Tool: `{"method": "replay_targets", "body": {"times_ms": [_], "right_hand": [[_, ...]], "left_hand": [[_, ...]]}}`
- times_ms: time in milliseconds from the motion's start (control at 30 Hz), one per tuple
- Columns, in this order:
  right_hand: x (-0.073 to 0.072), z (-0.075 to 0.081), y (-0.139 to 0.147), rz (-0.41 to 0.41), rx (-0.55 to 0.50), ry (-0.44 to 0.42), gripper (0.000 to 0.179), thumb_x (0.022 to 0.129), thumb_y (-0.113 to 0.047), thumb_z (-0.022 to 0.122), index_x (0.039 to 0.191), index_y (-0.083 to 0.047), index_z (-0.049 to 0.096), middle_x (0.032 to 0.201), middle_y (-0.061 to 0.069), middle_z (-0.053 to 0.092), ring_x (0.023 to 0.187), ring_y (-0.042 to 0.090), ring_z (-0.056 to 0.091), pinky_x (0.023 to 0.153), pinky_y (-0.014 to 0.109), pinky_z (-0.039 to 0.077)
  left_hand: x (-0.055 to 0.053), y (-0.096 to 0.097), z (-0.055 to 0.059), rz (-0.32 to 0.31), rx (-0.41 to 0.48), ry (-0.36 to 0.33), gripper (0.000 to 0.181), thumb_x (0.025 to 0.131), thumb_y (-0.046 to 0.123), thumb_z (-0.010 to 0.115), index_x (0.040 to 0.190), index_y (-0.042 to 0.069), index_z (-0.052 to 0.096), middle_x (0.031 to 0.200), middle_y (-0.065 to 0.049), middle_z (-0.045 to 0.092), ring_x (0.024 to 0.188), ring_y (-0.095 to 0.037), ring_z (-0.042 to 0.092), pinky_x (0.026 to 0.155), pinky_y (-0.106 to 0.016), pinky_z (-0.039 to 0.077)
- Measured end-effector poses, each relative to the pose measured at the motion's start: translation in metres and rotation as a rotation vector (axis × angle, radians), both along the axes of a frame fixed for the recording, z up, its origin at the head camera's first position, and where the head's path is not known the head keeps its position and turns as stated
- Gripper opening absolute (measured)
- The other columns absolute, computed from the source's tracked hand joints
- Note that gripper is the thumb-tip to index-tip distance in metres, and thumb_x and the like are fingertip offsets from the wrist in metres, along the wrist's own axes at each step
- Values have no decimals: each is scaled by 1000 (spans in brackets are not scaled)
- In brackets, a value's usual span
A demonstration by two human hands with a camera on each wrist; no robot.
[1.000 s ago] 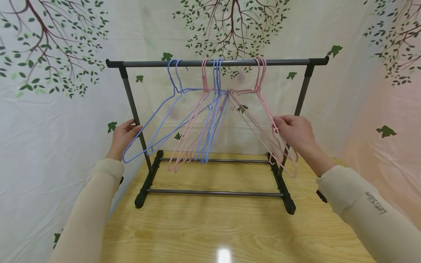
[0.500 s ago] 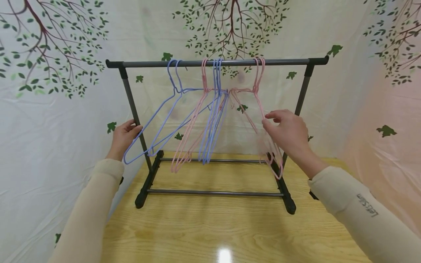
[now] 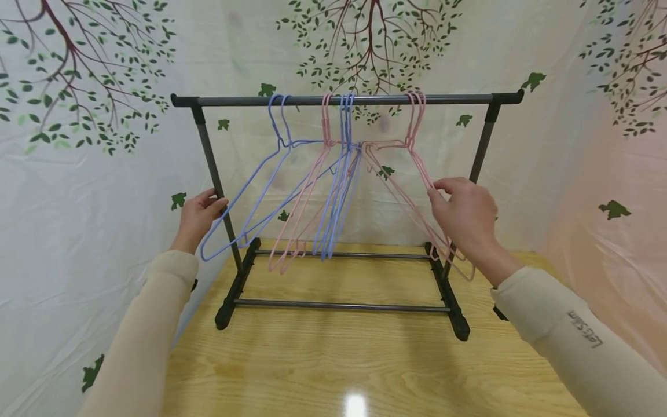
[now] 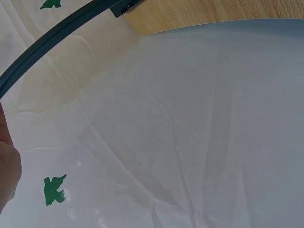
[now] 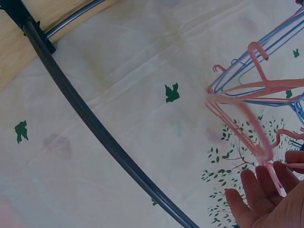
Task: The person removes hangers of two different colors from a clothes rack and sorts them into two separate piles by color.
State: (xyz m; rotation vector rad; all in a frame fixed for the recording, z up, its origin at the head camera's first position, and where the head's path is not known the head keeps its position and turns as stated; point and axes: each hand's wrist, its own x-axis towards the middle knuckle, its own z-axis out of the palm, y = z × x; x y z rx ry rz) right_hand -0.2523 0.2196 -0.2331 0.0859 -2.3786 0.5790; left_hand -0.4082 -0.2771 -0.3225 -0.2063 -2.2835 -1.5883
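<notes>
My left hand [image 3: 197, 217] grips the left upright post [image 3: 210, 153] of a dark metal clothes rack. In the left wrist view only an edge of that hand [image 4: 8, 171] shows beside the post [image 4: 52, 38]. Over on the right, my right hand [image 3: 464, 208] pinches the sloping arm of a pink hanger [image 3: 421, 169] between thumb and index finger. The right wrist view shows the other fingers of this hand [image 5: 270, 202] spread beneath pink hangers [image 5: 259, 128]. Their hooks hang on the rack's top bar [image 3: 450, 99].
Two blue hangers [image 3: 272, 116] hang left on the bar. Pink hangers [image 3: 326, 121] and blue hangers [image 3: 345, 124] hang bunched at its middle. The rack's black feet [image 3: 461, 324] stand on a wooden table [image 3: 312, 359]. A leaf-print cloth [image 3: 458, 52] hangs behind.
My right hand moved left, then slightly back right, and the pink hangers swung in and out with it. Their hooks shifted slightly along the bar. My left hand stayed on the post.
</notes>
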Motion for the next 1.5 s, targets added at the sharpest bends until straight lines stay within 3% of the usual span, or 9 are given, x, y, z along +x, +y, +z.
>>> {"method": "replay_targets", "body": {"times_ms": [167,300,433,533,700,867,1100,1367,1500], "right_hand": [[4,3,5,-2,-43,3,33,100,-29,58,118,-6,73,109,17,72,98,38,66,68,51,45],[9,4,8,3,-60,11,32,100,-30,60,118,-7,74,96,15,74,86,33,68,63,44,42],[13,3,8,7,-51,50,31,100,-28,61,116,-5,74,89,15,74,77,32,67,57,40,39],[15,3,6,13,-53,74,31,99,-27,61,115,-4,75,88,15,74,76,31,66,59,41,40],[24,0,5,34,-81,99,31,100,-27,60,113,-3,75,88,16,73,77,29,66,62,40,41],[35,-9,7,75,-88,140,27,98,-21,63,107,0,76,85,16,73,73,30,66,61,38,41],[44,-30,14,109,-65,219,23,96,-17,65,107,-1,76,80,11,73,66,25,64,51,27,37],[51,-64,30,141,-44,413,17,87,-6,73,102,-1,78,82,12,74,65,26,66,54,12,36],[54,-81,36,167,-76,522,18,81,-2,76,99,-1,78,81,11,74,71,10,66,57,9,37]], "left_hand": [[-1,2,0,-6,5,17,47,99,23,63,137,-4,55,96,6,69,79,4,65,76,-14,55],[-2,2,0,-9,7,16,47,100,22,62,138,-4,55,100,1,69,79,5,64,76,-13,54],[16,11,14,-21,21,-4,45,100,15,61,138,-7,52,101,-4,69,76,7,63,74,-11,53],[33,18,25,-28,27,-21,44,100,11,60,138,-10,51,96,1,68,75,8,62,72,-10,53],[35,18,24,-30,33,-24,44,100,10,60,137,-11,51,97,1,69,75,8,62,74,-12,54],[26,14,19,-29,30,0,42,100,9,61,134,-12,53,107,-15,70,75,4,65,77,-18,56],[4,2,3,-19,28,-3,43,99,19,63,135,-6,56,89,13,68,77,1,67,83,-24,57],[0,0,0,-9,13,0,44,99,21,64,134,-4,57,89,14,67,79,0,68,82,-24,57],[0,0,0,-14,16,2,45,98,23,64,133,-4,57,88,15,66,81,-2,68,81,-23,57]]}}
